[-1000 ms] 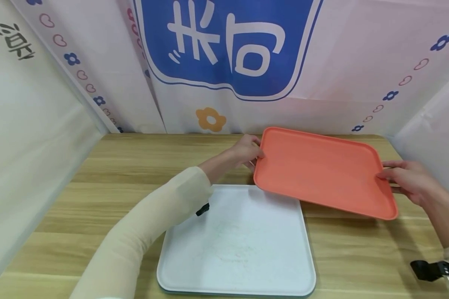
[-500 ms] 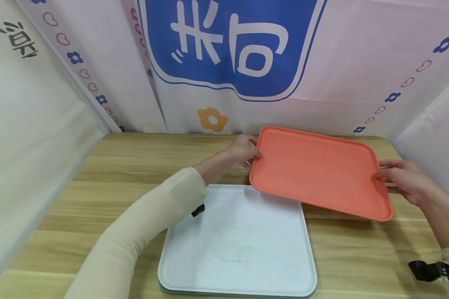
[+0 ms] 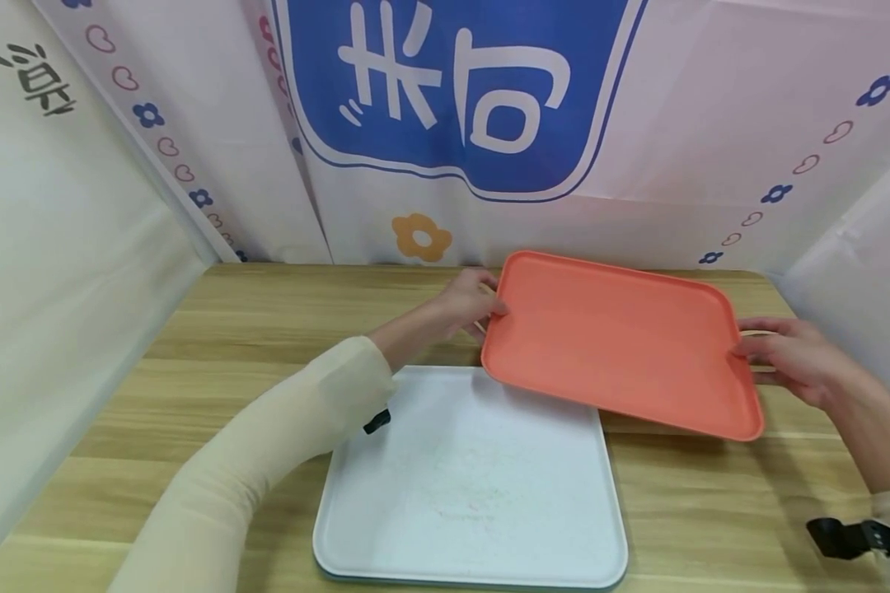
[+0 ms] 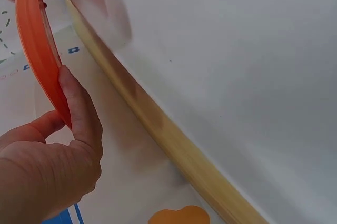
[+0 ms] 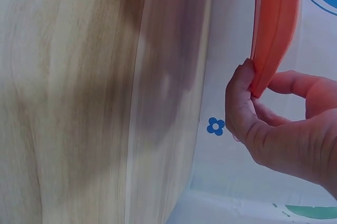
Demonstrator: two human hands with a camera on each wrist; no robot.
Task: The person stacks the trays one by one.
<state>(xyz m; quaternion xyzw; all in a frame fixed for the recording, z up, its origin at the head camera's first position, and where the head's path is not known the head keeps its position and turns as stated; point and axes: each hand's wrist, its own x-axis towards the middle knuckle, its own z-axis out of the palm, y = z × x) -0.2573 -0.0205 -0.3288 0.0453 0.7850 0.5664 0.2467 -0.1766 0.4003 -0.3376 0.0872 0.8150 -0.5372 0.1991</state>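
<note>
An orange-red rectangular tray (image 3: 615, 346) is held up at a slant, its right end lower in the head view. My left hand (image 3: 469, 301) pinches its left short edge, thumb on the inner face. At the opposite short edge, my right hand (image 3: 797, 358) grips it the same way, fingers behind. Both wrist views show the tray (image 4: 39, 50) edge-on between thumb and fingers. Below it, a white tray (image 3: 475, 478) lies flat on the wooden table, with a blue-green rim showing under its front edge. The orange-red tray overlaps the white one's far right corner in the head view.
The wooden table (image 3: 215, 395) extends around the white tray. Behind stands a white printed backdrop (image 3: 638, 222) with a blue sign, hearts and flowers. White sheets (image 3: 74, 214) close in both sides. A black strap piece (image 3: 856, 537) sits at the right wrist.
The orange-red tray has shifted slightly left in both hands, keeping its slant. The white tray has stayed in place.
</note>
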